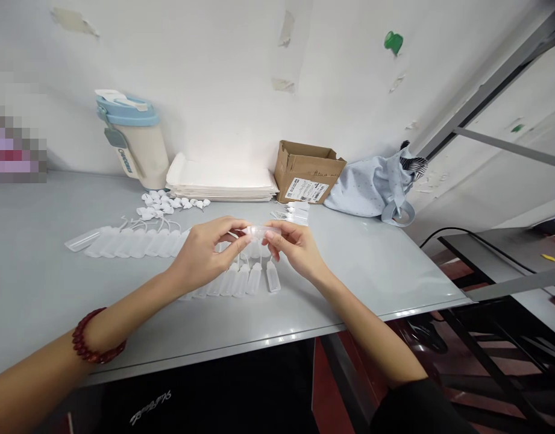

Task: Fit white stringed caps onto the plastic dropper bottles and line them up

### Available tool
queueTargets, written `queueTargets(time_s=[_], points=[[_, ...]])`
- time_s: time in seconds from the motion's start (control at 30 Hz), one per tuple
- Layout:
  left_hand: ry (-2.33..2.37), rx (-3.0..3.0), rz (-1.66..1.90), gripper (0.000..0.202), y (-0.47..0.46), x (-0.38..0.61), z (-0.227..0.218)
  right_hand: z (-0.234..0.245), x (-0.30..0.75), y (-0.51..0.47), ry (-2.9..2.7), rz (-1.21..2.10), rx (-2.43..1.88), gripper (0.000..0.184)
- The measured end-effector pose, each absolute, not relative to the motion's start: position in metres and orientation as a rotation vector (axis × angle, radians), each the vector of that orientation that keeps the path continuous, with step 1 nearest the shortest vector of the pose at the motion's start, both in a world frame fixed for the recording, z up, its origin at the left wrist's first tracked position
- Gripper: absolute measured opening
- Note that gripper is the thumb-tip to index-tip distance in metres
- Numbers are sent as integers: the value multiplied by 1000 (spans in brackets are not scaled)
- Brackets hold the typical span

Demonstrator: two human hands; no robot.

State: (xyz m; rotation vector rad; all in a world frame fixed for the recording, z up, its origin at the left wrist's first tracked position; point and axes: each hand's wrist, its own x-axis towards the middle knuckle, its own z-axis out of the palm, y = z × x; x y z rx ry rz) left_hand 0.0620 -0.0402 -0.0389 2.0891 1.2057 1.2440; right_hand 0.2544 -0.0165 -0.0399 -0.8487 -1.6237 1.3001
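Note:
My left hand (207, 250) and my right hand (291, 246) meet above the grey table (42, 283), both pinching one small clear plastic bottle (260, 231) held sideways between their fingertips. My left wrist wears a dark red bead bracelet (91, 349). Directly under my hands lies a row of several clear bottles (250, 278) side by side. A longer row of the same bottles (132, 242) lies to the left. Behind it sits a loose heap of small white caps (166, 204).
A cream tumbler with a blue lid (135, 140) stands at the back left by the wall. A stack of white sheets (220, 181), an open cardboard box (307, 172) and a light blue cloth bag (376, 187) line the back. The table edge runs close in front of me.

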Motion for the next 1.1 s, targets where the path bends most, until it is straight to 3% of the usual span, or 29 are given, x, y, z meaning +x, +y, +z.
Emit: queueTargets(time_s=[0.37,1.1], points=[[1245,1873,1120,30,-42,62,-31,-45,256,-13,-1670,1059,-774,19],[1231,1835,1016,35,-41,59,-28,-42,256,-18,-1740,1176,-954,27]])
